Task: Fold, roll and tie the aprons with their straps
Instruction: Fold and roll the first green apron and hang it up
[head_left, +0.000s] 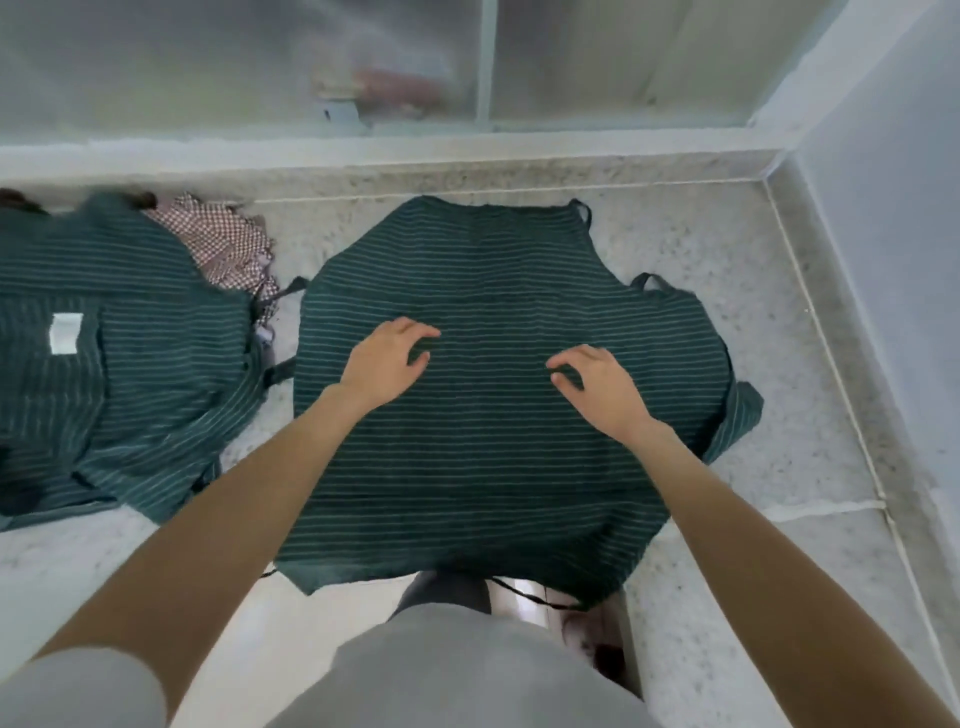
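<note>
A dark green apron (498, 467) with thin pale stripes lies spread flat on the speckled stone counter (753, 322), its bib end toward the far wall. Dark straps (649, 283) poke out at its right edge and top corner, and another strap hangs over the near edge. My left hand (384, 364) and my right hand (597, 387) hover over or rest lightly on the apron's middle, fingers loosely curled, holding nothing.
A pile of more green striped aprons (114, 364) with a white label lies at the left, over a red-and-white checked cloth (223, 239). A frosted window (363, 67) stands behind the counter, a wall (883, 208) at the right.
</note>
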